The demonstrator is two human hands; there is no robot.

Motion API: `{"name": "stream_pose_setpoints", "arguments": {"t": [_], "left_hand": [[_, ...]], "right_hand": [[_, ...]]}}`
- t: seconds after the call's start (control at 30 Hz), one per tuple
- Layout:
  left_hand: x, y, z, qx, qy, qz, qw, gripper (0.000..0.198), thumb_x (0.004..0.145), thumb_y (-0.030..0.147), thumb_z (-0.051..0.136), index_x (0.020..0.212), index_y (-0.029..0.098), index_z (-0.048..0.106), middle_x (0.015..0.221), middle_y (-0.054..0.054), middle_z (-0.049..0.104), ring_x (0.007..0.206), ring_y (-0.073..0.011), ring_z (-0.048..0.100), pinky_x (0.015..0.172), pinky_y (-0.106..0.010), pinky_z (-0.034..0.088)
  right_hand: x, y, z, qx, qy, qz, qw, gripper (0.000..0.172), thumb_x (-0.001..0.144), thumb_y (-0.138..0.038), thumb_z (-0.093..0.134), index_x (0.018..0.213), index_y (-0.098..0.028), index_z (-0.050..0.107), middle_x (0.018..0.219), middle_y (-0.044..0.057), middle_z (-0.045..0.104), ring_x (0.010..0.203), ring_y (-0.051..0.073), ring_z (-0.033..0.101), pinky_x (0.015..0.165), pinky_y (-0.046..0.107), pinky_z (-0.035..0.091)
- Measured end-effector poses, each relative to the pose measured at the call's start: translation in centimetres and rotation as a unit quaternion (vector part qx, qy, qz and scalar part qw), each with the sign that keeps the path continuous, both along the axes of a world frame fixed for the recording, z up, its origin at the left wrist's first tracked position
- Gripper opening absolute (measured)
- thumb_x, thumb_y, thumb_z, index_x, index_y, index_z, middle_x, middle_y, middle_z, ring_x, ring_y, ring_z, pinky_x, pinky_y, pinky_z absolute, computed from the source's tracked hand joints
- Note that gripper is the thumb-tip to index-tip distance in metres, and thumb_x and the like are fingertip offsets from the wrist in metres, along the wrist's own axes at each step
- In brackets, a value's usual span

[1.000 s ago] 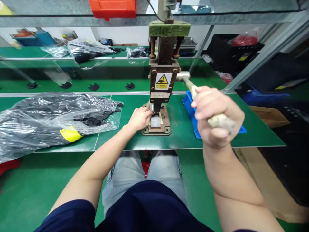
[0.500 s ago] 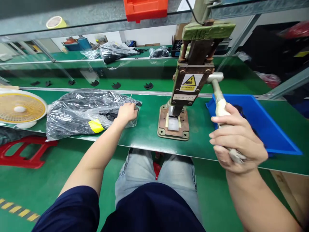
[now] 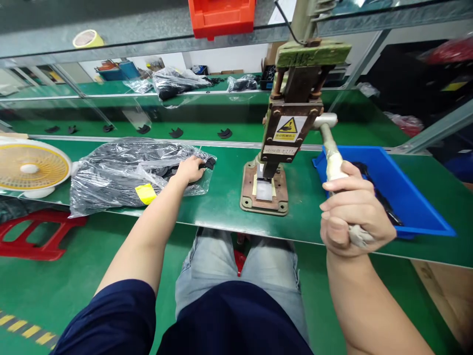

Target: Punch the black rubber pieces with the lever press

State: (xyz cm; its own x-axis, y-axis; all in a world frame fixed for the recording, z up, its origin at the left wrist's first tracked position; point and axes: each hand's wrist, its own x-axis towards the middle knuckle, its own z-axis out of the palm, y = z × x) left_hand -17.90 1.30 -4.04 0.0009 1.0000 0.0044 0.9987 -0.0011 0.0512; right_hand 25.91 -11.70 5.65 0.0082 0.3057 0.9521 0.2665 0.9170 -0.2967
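Observation:
A hand press (image 3: 283,143) stands on the green bench, with a white block (image 3: 263,190) on its rusty base plate. My right hand (image 3: 353,212) is wrapped round the press lever (image 3: 332,158), pulled down toward me. My left hand (image 3: 190,169) reaches left to the mouth of a clear plastic bag (image 3: 125,172) full of flat black parts. Its fingers pinch a black part (image 3: 209,162) at the bag's opening.
A blue tray (image 3: 402,192) with black parts sits right of the press. A yellow fan (image 3: 29,167) stands far left, a red stool (image 3: 40,236) below it. Several black parts (image 3: 224,133) lie on the conveyor behind. An orange bin (image 3: 221,17) hangs overhead.
My left hand left the press base, went left to the bag and closed on a black part. The view swung left. My right hand stayed on the lever.

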Motion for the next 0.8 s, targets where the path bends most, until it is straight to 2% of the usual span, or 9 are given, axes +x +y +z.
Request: {"name": "stream_pose_setpoints", "arguments": {"t": [0.13,0.23,0.37,0.43,0.53,0.67,0.73,0.8], "left_hand": [[0.3,-0.8,0.8,0.007,0.011,-0.01,1.0,0.038,0.105,0.036,0.05,0.13,0.02,0.075,0.135,-0.017,0.07,0.128,-0.0345,0.067,0.11,-0.046,0.051],[0.5,-1.7,2.0,0.025,-0.008,-0.015,1.0,0.035,0.105,0.036,0.049,0.12,0.017,0.074,0.129,-0.018,0.073,0.12,-0.034,0.069,0.107,-0.044,0.051],[1.8,-2.7,3.5,0.052,-0.119,0.008,0.992,0.022,0.097,0.036,0.062,0.11,0.021,0.071,0.104,-0.011,0.079,0.098,-0.0289,0.072,0.09,-0.038,0.054],[3.2,-3.0,3.9,0.055,-0.186,-0.016,0.981,0.018,0.09,0.031,0.067,0.106,0.022,0.07,0.098,-0.006,0.078,0.089,-0.0242,0.07,0.084,-0.033,0.053],[6.1,-3.2,3.9,0.033,-0.245,-0.097,0.964,0.014,0.085,0.028,0.068,0.098,0.022,0.07,0.092,-0.003,0.076,0.084,-0.0208,0.067,0.079,-0.031,0.052],[10.1,-3.4,3.3,0.011,-0.212,-0.188,0.959,0.017,0.087,0.038,0.071,0.09,0.021,0.07,0.089,-0.005,0.069,0.079,-0.0212,0.063,0.075,-0.033,0.049],[11.6,-3.5,2.9,0.015,-0.219,-0.193,0.956,0.022,0.091,0.043,0.07,0.087,0.021,0.068,0.087,-0.005,0.067,0.079,-0.0212,0.062,0.074,-0.033,0.048],[12.7,-3.5,2.5,0.005,-0.269,-0.161,0.95,0.024,0.094,0.045,0.069,0.088,0.021,0.065,0.08,-0.003,0.065,0.076,-0.0202,0.062,0.071,-0.032,0.047]], "right_hand": [[-0.3,0.6,-0.3,0.031,0.025,0.007,0.999,0.027,0.087,-0.035,0.069,0.064,-0.025,0.06,0.064,-0.005,0.064,0.085,0.021,0.074,0.114,0.069,0.055],[-0.3,0.7,-0.5,0.031,0.027,0.008,0.999,0.027,0.088,-0.035,0.068,0.064,-0.025,0.06,0.065,-0.005,0.064,0.087,0.02,0.074,0.115,0.068,0.055],[-0.4,0.6,-0.6,0.032,0.022,0.009,0.999,0.03,0.091,-0.039,0.068,0.066,-0.025,0.059,0.067,-0.005,0.065,0.089,0.019,0.073,0.116,0.067,0.055],[-0.5,0.6,-0.6,0.034,0.025,0.015,0.999,0.032,0.093,-0.039,0.068,0.067,-0.024,0.059,0.067,-0.005,0.064,0.089,0.019,0.073,0.116,0.066,0.054],[-0.5,0.5,-0.6,0.034,0.024,0.02,0.999,0.03,0.093,-0.037,0.068,0.068,-0.023,0.059,0.068,-0.005,0.064,0.091,0.018,0.073,0.118,0.065,0.053],[-0.3,0.3,-0.6,0.027,0.011,0.011,1.0,0.026,0.093,-0.034,0.065,0.07,-0.024,0.06,0.069,-0.004,0.063,0.093,0.018,0.074,0.119,0.065,0.054],[-0.1,0.3,-0.7,0.027,0.004,0.009,1.0,0.027,0.094,-0.036,0.065,0.07,-0.025,0.059,0.069,-0.004,0.063,0.093,0.018,0.074,0.119,0.065,0.055],[0.0,0.3,-0.8,0.027,0.003,0.009,1.0,0.029,0.095,-0.039,0.066,0.07,-0.025,0.06,0.069,-0.004,0.064,0.093,0.017,0.074,0.12,0.065,0.054]]}}
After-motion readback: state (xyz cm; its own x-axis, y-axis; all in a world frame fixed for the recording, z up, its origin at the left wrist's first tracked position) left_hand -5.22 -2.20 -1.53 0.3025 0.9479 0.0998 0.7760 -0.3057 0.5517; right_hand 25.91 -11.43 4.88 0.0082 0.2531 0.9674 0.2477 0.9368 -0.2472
